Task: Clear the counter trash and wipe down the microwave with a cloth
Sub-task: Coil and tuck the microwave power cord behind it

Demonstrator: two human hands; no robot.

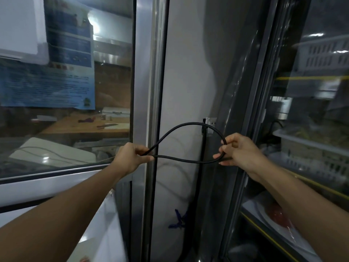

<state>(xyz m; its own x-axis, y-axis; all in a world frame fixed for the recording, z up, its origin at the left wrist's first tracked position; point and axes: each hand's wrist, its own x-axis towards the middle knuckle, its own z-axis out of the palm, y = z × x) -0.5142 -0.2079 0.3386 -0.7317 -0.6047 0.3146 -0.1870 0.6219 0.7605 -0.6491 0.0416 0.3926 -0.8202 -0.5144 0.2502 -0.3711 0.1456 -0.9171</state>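
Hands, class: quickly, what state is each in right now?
Left hand: closed, gripping the black cable.
Right hand: closed, pinching the same cable's loop.

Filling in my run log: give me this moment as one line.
left hand: pinches black cable | right hand: holds cable's loop end | cable: folded loop between hands | cloth: not visible

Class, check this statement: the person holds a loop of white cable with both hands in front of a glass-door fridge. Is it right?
Not quite. The cable is black, not white, as the head view shows. The left hand and right hand do both grip its loop, beside the glass-door fridge.
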